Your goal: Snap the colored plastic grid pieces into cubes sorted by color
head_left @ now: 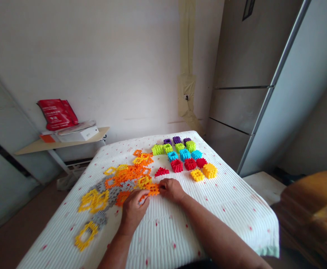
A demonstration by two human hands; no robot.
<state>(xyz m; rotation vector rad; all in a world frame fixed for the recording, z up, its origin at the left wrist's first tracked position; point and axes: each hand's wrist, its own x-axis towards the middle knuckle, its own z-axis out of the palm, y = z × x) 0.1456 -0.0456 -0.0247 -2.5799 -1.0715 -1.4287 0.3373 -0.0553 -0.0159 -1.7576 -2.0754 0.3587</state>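
An orange windowed interlocking building piece [153,189] sits between my two hands, just above or on the cloth. My left hand [135,207] grips its left side, with thumb and fingers closed. At its right edge are the curled fingers of my right hand [172,189], whose fingertips are partly hidden. Left of the hands spreads a loose heap of orange pieces [132,172], mixed with grey pieces [114,194] and yellow pieces [89,200]. A few red pieces [162,171] lie beyond my right hand.
Sorted stacks stand on the right: yellow-orange [209,170], red [190,164], blue [184,154], green [190,145] and purple [176,140]. A quilted white cloth [222,224] covers the table. A refrigerator [238,104] rises behind right; a side shelf [34,147] holds a red bag [57,115].
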